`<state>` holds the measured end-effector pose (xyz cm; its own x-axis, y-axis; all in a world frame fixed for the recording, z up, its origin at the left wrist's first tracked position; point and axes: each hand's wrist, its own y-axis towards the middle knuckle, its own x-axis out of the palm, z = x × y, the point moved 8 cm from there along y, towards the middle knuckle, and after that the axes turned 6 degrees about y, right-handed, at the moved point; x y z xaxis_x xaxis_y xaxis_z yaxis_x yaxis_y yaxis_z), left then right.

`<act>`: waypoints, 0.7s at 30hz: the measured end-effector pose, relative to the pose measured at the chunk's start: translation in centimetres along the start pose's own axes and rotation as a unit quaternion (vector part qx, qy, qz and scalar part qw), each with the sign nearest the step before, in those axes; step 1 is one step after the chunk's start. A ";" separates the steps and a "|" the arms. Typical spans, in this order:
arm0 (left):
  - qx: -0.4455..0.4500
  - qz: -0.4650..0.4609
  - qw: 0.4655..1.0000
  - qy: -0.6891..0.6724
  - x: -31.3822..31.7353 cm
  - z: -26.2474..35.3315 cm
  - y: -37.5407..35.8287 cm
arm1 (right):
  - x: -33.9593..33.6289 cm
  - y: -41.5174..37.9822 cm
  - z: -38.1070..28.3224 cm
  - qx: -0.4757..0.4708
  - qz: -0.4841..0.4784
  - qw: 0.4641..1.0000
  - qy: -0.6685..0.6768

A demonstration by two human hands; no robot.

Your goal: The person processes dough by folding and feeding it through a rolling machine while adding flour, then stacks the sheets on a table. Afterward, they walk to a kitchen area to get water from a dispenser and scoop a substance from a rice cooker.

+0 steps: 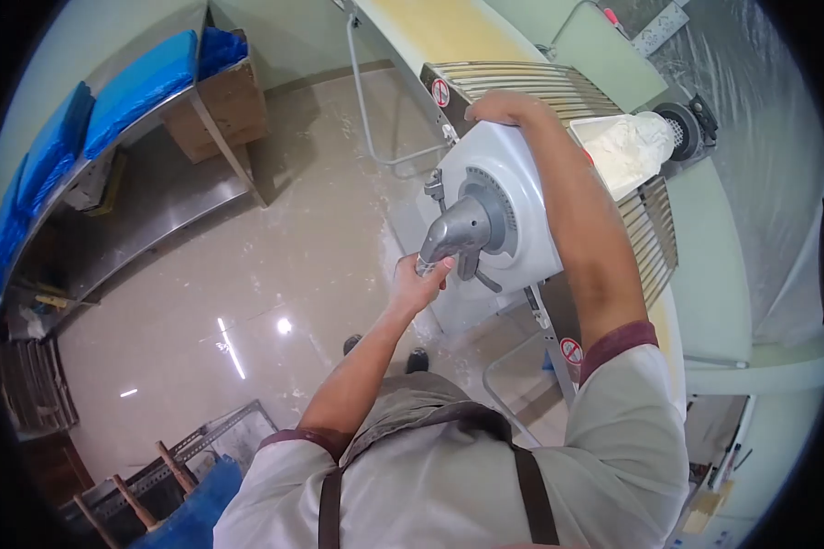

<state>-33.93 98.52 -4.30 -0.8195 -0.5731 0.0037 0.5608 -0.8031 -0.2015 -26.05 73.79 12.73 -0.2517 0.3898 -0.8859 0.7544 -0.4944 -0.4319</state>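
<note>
A white machine housing (pixel 531 242) carries a round grey dial (pixel 502 215) and a metal lever handle (pixel 458 229). My left hand (pixel 419 284) is wrapped round the lower end of that lever. Over the top of the housing reaches my right arm, and my right hand (pixel 508 108) rests at its upper edge beside the metal guard bars; whether it grips anything is hard to make out. Right of my forearm, a tray of white flour (pixel 623 151) lies on the machine, with a dark round-ended brush-like tool (pixel 677 133) at its far end.
Yellowish conveyor belt (pixel 449 32) extends from the machine's top. At left stands a metal shelf (pixel 156 220) with blue plastic-covered stacks (pixel 142 91) and a cardboard box (pixel 220 114). A metal rack (pixel 220 439) with wooden handles is at lower left. Clear plastic sheeting (pixel 760 128) hangs at right.
</note>
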 end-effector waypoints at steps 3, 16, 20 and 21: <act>0.018 -0.007 0.999 0.025 -0.2 0.3 0.1 | -0.5 -2.3 -1.3 0.031 -0.003 1.000 -0.003; 0.223 -0.023 0.969 0.108 -2.2 1.6 2.6 | -1.6 -1.9 -0.4 0.008 0.154 0.988 0.005; 0.192 -0.016 0.976 0.101 -2.0 1.4 2.7 | -1.2 -7.3 -2.5 -0.049 0.223 0.974 0.013; 0.179 -0.010 0.979 0.098 -2.1 0.4 3.0 | -0.6 -9.0 -3.0 -0.076 0.215 0.973 -0.022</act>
<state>-30.46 97.22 -4.54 -0.8178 -0.5429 -0.1910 0.5214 -0.8394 0.1535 -30.84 80.38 17.65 0.0835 0.1366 -0.9871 0.8759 -0.4825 0.0073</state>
